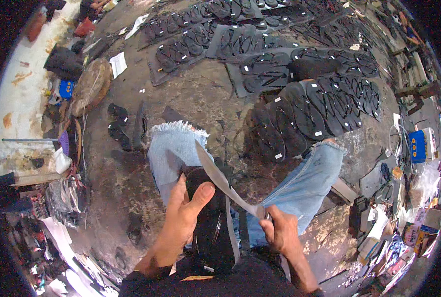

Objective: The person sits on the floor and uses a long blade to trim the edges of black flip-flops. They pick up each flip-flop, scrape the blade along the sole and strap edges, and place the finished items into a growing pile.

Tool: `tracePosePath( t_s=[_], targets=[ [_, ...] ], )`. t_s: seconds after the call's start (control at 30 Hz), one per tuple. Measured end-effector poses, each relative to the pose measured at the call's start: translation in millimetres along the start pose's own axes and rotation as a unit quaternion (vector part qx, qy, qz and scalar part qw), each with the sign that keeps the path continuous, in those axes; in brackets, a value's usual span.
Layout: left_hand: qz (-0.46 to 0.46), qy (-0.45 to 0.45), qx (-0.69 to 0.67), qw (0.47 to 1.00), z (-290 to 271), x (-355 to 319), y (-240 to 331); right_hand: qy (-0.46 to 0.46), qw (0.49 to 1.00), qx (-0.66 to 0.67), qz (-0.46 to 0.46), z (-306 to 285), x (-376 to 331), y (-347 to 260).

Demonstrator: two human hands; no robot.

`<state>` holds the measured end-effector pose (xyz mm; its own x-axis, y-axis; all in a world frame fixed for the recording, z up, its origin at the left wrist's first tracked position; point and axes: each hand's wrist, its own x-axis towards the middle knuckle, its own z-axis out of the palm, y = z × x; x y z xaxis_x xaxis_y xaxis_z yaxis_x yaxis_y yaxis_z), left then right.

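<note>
My left hand (186, 210) grips the left edge of a black sandal (213, 240) on my lap, its thumb lying over the top. The sandal points away from me, and its far end is partly hidden by the hand and a blade. In my right hand (284, 231) is the handle of a long knife (220, 179) with a curved grey blade. The blade slants up and left across the sandal's right edge, its tip near my left knee. A thin grey strip runs along the sandal's right side. The fingers under the sandal are hidden.
Rows of black sandals (319, 109) with small white tags lie on the floor ahead and to the right. Two sandal pieces (119, 126) lie left of my knee. A round wooden block (91, 89) stands farther left. Blue boxes (417, 147) and clutter line the right.
</note>
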<state>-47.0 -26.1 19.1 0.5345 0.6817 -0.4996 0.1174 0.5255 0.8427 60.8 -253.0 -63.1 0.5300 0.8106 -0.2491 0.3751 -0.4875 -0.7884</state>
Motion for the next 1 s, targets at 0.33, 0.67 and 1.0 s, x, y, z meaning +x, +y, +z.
tracePosePath(
  t_s=[0.33, 0.67, 1.0],
  targets=[
    [-0.054, -0.084, 0.097, 0.99, -3, 11, 5, -0.252, 0.963, -0.055, -0.076, -100, 127, -66],
    [0.178, 0.047, 0.034, 0.982, 4, 25, 67, 0.015, 0.979, 0.201, -0.032, -85, 186, -41],
    [0.022, -0.094, -0.341, 0.935, 44, 28, -7, 0.137, 0.981, 0.123, -0.069, -11, 6, 3]
  ],
)
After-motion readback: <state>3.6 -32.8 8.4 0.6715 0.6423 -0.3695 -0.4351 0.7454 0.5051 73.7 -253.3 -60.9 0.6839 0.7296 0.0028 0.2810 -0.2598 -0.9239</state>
